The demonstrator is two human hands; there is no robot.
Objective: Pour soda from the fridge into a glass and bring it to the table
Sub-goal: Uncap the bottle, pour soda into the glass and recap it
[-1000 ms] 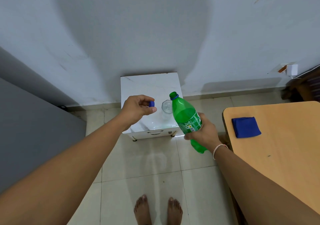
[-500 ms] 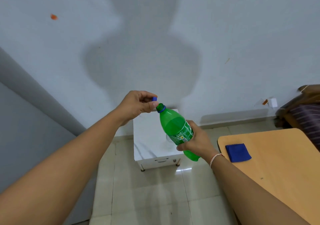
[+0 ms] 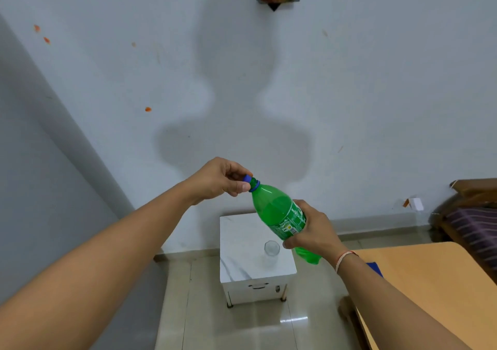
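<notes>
Left hand (image 3: 219, 178): arm stretched forward, fingers (image 3: 243, 186) pinching the blue cap (image 3: 247, 178) at the bottle's mouth.
Right hand (image 3: 313, 231): fingers curled round the bottle's label.
Bottle (image 3: 279, 215): green, tilted, neck up-left, above the glass.
Glass (image 3: 271, 251): upright on the white table (image 3: 242, 244).

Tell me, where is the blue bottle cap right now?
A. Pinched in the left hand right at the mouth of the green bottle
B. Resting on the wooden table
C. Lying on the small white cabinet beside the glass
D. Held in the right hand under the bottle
A: the left hand pinches the blue cap at the neck of the tilted green soda bottle, which the right hand grips round its label.
</notes>
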